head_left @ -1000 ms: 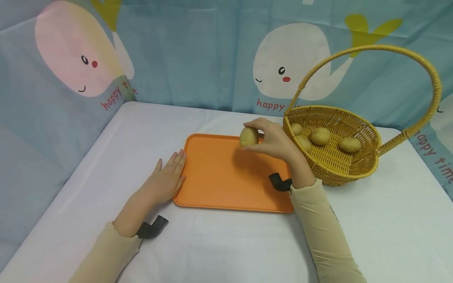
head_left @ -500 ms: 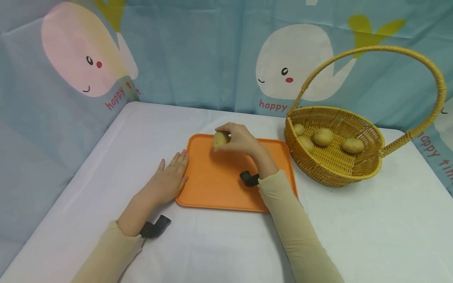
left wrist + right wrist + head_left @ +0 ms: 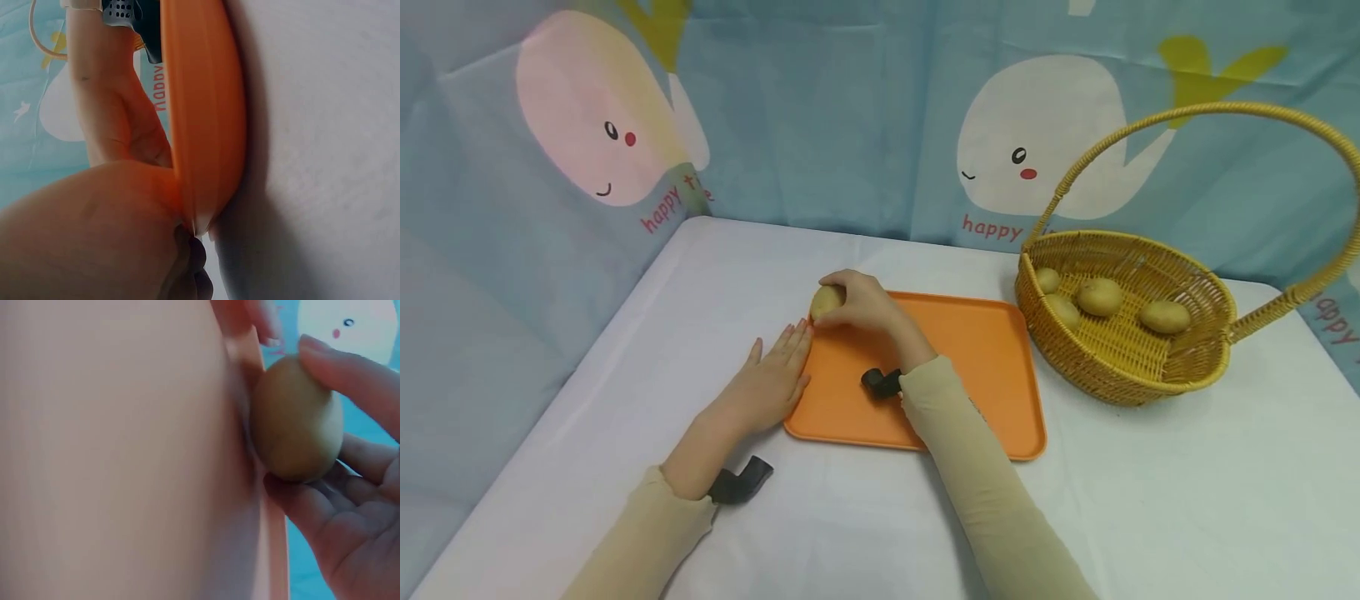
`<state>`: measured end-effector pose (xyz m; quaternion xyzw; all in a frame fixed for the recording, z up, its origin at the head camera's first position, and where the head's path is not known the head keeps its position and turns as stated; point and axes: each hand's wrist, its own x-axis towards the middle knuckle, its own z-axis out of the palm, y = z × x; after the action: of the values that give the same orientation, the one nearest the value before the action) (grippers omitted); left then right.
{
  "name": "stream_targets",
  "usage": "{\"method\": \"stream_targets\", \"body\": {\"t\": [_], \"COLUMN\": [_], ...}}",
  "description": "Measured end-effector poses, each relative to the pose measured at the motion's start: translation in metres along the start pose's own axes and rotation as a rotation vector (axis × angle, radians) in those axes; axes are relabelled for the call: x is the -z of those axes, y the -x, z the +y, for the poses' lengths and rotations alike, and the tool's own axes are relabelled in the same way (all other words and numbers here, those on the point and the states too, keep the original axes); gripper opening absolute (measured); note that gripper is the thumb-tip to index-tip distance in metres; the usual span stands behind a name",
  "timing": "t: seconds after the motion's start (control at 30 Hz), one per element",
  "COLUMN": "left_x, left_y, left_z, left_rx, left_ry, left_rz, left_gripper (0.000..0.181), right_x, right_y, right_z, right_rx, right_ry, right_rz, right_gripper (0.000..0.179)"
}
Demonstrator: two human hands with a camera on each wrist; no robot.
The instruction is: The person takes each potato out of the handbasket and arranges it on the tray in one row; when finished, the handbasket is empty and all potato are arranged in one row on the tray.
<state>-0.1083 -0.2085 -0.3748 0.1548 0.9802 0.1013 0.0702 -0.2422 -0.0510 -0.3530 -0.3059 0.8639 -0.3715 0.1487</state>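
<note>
"Beige sleeves are nearest, over a bench covered in white. What is the left hand doing?"

"It lies with its fingers straight, up against the left edge of an orange tray. It has hold of nothing."

"And the right hand?"

"Farther off, at the tray's far left corner, partly closed around a potato. The thumb is on the near side, the fingers on the far side."

"So where does the potato sit in it?"

"Out at the tips, to the left of the knuckles. The right wrist view shows it pinched there, clear of the palm."

"Is it touching the tray?"

"I can't tell. It's at the rim, with the left hand's fingertips just beside it on the near side."

"What lies beyond?"

"Over to the right, well apart from both hands, a yellow woven basket with a tall looped handle. Four more potatoes lie inside, toward its left and middle. Behind everything hangs a blue curtain printed with whales."
</note>
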Motion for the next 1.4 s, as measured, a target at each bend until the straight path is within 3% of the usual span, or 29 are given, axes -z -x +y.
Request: {"method": "stream_targets", "body": {"t": [0.23,0.33,0.57,0.7,1.4], "left_x": [0.003,0.004,0.004,0.004,0.0], "left_y": [0.001,0.002,0.001,0.001,-0.001], "left_z": [0.002,0.002,0.001,0.001,0.001], "left_rx": [-0.005,-0.01,-0.012,-0.011,0.003], "left_ry": [-0.002,-0.006,-0.008,-0.007,0.016], "left_rz": [0.007,0.008,0.008,0.003,-0.01], "left_gripper": [0.062,0.061,0.062,0.062,0.062], "right_x": [0.004,0.006,0.005,0.003,0.001], "right_y": [0.003,0.006,0.008,0.008,0.009], "right_z": [0.012,0.017,0.023,0.025,0.031], "right_rx": [0.044,0.023,-0.102,-0.103,-0.097], "right_ry": [0.048,0.021,-0.151,-0.209,-0.421], "right_rz": [-0.021,0.003,0.166,0.232,0.166], "right_gripper": [0.072,0.068,0.042,0.033,0.033]}}
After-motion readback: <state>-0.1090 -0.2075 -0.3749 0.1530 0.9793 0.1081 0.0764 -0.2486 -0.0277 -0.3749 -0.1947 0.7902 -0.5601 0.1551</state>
